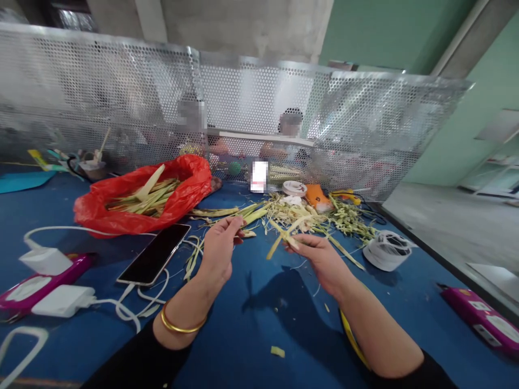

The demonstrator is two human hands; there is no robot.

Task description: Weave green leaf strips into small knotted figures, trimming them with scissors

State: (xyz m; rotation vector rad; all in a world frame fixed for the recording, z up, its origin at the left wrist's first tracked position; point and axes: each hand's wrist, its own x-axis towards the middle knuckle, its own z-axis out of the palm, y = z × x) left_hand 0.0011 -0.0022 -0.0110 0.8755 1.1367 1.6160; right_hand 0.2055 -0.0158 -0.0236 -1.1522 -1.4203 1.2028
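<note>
The table (pixel 239 346) was blue, with a perforated screen (pixel 243 108) behind and a green wall (pixel 389 32) beyond; it bore one red bag (pixel 188 189), one dark phone (pixel 156 254), two power strips (pixel 482 319). Over it, the right hand (pixel 318 256) pinched one leaf cross (pixel 285 234); the left hand (pixel 219 246), near it, was narrowed, its hold impossible to tell
</note>
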